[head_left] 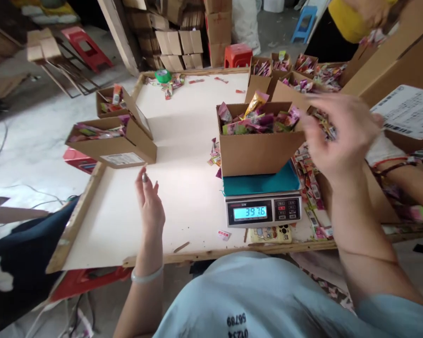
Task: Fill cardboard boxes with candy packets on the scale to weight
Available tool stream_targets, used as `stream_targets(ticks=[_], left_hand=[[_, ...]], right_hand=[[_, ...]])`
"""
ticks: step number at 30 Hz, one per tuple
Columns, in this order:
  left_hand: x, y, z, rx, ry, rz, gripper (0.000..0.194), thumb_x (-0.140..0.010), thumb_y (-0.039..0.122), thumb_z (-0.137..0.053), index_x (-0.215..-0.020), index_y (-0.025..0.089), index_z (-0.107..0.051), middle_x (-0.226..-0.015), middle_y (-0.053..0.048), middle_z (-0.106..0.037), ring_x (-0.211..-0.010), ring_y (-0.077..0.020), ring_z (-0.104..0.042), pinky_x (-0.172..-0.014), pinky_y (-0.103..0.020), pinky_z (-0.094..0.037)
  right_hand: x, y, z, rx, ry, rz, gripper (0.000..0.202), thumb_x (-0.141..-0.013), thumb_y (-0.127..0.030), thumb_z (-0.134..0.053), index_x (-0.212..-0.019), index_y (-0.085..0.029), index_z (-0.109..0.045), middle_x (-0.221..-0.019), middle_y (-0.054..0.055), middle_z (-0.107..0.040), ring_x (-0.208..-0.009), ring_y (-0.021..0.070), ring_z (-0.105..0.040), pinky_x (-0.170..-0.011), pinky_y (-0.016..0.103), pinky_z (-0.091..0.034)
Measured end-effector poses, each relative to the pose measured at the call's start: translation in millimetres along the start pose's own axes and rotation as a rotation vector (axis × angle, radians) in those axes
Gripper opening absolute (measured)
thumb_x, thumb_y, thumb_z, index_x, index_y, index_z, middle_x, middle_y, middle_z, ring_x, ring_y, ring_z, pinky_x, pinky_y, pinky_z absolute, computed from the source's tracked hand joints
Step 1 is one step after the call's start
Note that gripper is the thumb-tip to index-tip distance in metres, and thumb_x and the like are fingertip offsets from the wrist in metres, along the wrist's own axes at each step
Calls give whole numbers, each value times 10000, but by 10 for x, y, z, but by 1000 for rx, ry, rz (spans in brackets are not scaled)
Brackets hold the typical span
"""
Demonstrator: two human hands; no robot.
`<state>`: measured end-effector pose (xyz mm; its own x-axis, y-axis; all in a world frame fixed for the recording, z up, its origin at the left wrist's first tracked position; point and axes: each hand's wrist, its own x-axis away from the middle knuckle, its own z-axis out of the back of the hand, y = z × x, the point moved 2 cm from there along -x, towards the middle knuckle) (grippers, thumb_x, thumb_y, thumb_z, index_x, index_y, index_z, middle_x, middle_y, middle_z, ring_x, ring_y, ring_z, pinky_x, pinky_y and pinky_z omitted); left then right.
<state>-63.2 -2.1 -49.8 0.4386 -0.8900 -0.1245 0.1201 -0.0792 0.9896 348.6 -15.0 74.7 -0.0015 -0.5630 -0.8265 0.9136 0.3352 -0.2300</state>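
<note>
An open cardboard box (261, 152) full of small colourful packets (255, 122) stands on the teal top of a digital scale (264, 210), whose display shows 397.6. Just right of that box is my right hand (338, 131), raised and slightly blurred, its fingers curled; anything between the fingertips is hidden. My left hand (150, 202) hovers over the white table (186, 197), fingers apart and holding nothing. Beyond it, two filled boxes (116, 145) stand at the table's left edge. Loose packets (312, 183) lie right of the scale.
More filled boxes (261, 80) stand at the back right. A large carton (391, 61) and another person's gloved hand (386, 150) are at the right. Green tape (162, 76) lies at the back edge. A person in yellow stands beyond. A phone (271, 234) lies below the scale.
</note>
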Motion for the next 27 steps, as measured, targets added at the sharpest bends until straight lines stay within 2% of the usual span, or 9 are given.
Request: stream_targets(ticks=[2, 5, 8, 11, 14, 20, 24, 26, 27], left_hand=[[-8, -88, 107, -19, 25, 42, 685, -934, 791, -591, -1451, 342, -614, -1733, -109, -438, -1685, -324, -311, -1367, -556, -311], [-23, -212, 127, -29, 63, 107, 704, -919, 792, -601, -1440, 318, -629, -1715, -130, -454, -1675, -340, -322, -1353, -568, -329], [-35, -284, -30, -31, 48, 126, 693, -925, 780, -585, -1435, 313, -636, -1685, -142, -489, -1666, -338, -347, -1330, -549, -376], [-18, -287, -267, -26, -19, 102, 674, -944, 754, -564, -1448, 311, -627, -1692, -140, -491, -1656, -335, -374, -1311, -539, -408], [35, -252, -457, -16, -92, 84, 635, -958, 721, -554, -1445, 320, -624, -1723, -120, -467, -1664, -328, -367, -1312, -531, -409], [96, -219, -619, 37, -186, 109, 563, -986, 648, -569, -1437, 314, -607, -1764, -101, -412, -1690, -317, -307, -1339, -530, -356], [25, -327, -943, 176, -298, 282, 415, -1064, 465, -565, -1456, 330, -581, -1791, -58, -369, -1708, -246, -246, -1383, -450, -239], [21, -403, -1192, 249, -396, 350, 473, -1076, 461, -565, -1526, 323, -527, -1766, -96, -409, -1685, -256, -307, -1339, -448, -324], [31, -444, -1313, 291, -457, 377, 545, -1070, 509, -573, -1572, 318, -484, -1730, -127, -457, -1653, -274, -377, -1283, -452, -407]], right_hand=[[472, 355, 37, 64, 65, -219, 378, -1084, -523, -493, -1179, -252, -739, -1166, 118, -770, -1146, 272, -748, -1089, 481, -592], [1265, 929, -78, 94, -100, -561, 425, -1043, -510, -471, -1169, -185, -715, -1086, 176, -778, -952, 286, -773, -901, 443, -642], [1858, 1316, -214, 116, -288, -693, 414, -948, -469, -540, -1123, -135, -711, -1128, 220, -781, -993, 310, -771, -961, 463, -634], [2115, 1522, -237, 116, -279, -766, 432, -936, -447, -523, -1164, -129, -705, -1158, 232, -775, -997, 301, -770, -972, 464, -633], [2150, 1643, -243, 92, -245, -780, 466, -952, -454, -511, -1224, -122, -691, -1163, 229, -771, -991, 293, -772, -959, 450, -636], [2113, 1619, -343, 132, -465, -730, 553, -929, -503, -567, -1274, -82, -661, -1319, 288, -700, -1287, 381, -676, -1167, 564, -519], [1638, 1374, -373, -68, -66, -770, 620, -979, -642, -481, -1319, -142, -618, -1300, 253, -702, -1195, 337, -715, -1050, 512, -591], [1197, 1226, -492, -384, 50, -787, 651, -984, -690, -467, -1444, -235, -544, -1389, 191, -680, -1167, 296, -729, -951, 455, -621], [956, 1143, -590, -586, 34, -814, 647, -978, -692, -468, -1480, -288, -515, -1422, 155, -673, -1156, 281, -733, -911, 434, -625]])
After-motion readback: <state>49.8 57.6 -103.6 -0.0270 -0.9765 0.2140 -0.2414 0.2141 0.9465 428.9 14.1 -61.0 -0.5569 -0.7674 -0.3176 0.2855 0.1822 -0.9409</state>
